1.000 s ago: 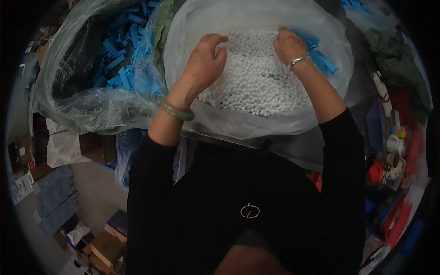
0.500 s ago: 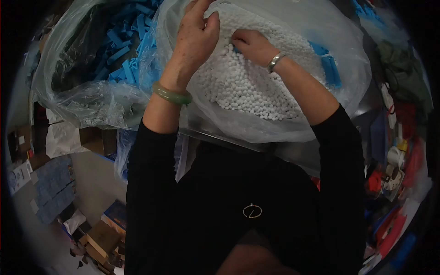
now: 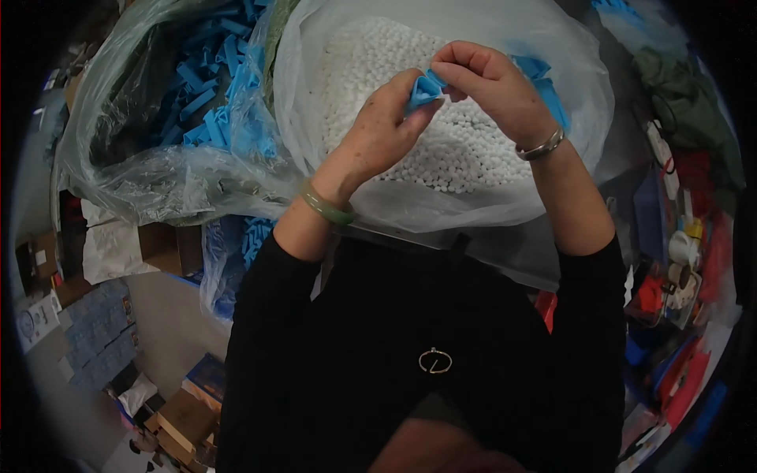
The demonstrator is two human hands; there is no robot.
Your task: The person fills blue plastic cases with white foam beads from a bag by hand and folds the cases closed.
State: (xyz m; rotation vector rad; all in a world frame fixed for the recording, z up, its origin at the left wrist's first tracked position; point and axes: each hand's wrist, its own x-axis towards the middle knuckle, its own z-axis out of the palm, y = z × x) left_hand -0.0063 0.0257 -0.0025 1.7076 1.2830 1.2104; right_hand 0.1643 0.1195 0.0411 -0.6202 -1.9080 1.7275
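My left hand, with a green bangle at its wrist, grips a small blue pouch-like piece whose open end faces the right. My right hand, a silver bracelet at its wrist, pinches a small blue bit at the rim of that opening. I cannot tell whether this bit is part of the pouch or separate. Both hands are held over a clear plastic bag full of small white balls. Inside the bag, at the right, lie larger blue pieces, partly behind my right hand.
To the left, another plastic bag holds many blue strip-like pieces. Below it are cardboard boxes on the floor. A cluttered area with a white mug and a blue bin lies at the right.
My right hand has lifted from the white balls and moved right. My left hand has come down and inward and now holds the blue pouch-like piece beside the right fingers.
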